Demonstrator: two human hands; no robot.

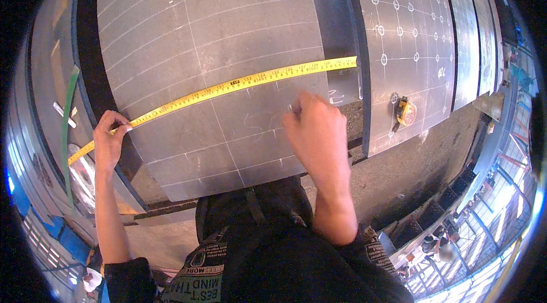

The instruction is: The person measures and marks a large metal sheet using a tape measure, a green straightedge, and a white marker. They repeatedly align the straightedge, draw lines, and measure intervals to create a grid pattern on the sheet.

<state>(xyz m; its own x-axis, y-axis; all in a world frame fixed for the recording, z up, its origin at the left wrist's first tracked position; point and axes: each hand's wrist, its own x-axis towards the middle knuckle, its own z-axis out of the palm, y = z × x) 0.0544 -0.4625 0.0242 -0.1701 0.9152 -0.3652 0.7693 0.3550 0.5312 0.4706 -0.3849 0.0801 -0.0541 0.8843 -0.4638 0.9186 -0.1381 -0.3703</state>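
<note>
A yellow measuring tape blade (pixel 259 78) stretches across a grey steel plate (pixel 250 24) scribed with a grid of white lines. My left hand (pixel 109 132) pinches the blade at the plate's left edge, and the blade's end runs on past it to the left. Below the blade, over the plate's right part, my right hand (pixel 319 126) is closed in a fist. Its curled fingers hide whatever they may hold, and it looks apart from the blade. The blade's other end reaches over the gap beside the plate's right edge.
To the right, a second steel plate (pixel 393 46) carries rows of white circled marks. A yellow tape measure case (pixel 405 111) rests near its front corner. On the left lie a green strip (pixel 70 115) and a short white stick (pixel 64 115). Dark gaps separate the plates.
</note>
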